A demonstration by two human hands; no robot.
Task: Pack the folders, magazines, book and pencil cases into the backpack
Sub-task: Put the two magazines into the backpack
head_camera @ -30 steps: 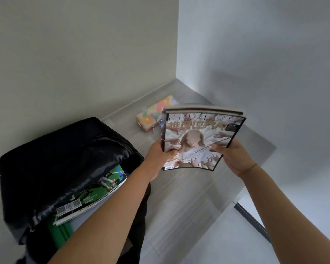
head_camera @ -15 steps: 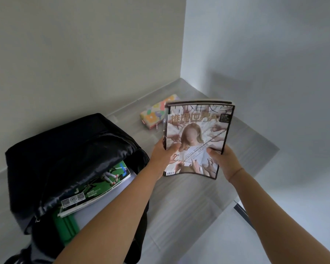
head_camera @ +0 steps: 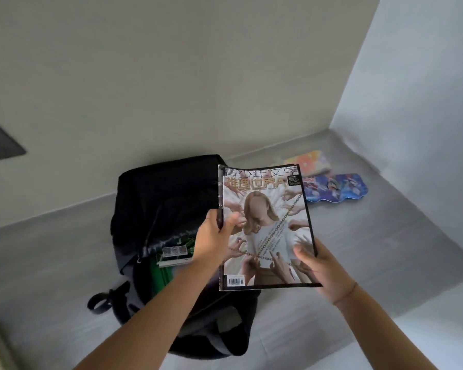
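Observation:
I hold a magazine [head_camera: 265, 228], its cover showing a long-haired figure amid reaching hands, upright over the right side of the black backpack [head_camera: 161, 198]. My left hand [head_camera: 214, 240] grips its spine edge. My right hand [head_camera: 318, 271] holds its lower right corner. The backpack lies open on the grey table [head_camera: 385, 249]. Inside it show a green-covered magazine [head_camera: 175, 252] and a green folder [head_camera: 162, 279]. Two pencil cases lie at the back right: a colourful patterned one [head_camera: 309, 161] and a blue one [head_camera: 337, 186].
The table sits in a corner between two pale walls. A dark panel [head_camera: 0, 142] hangs on the left wall. The table's front edge runs at lower right, with pale floor [head_camera: 439, 343] beyond it.
The magazine has moved left, toward the backpack's opening, still in both hands. My view swung right, bringing the blue pencil case into sight.

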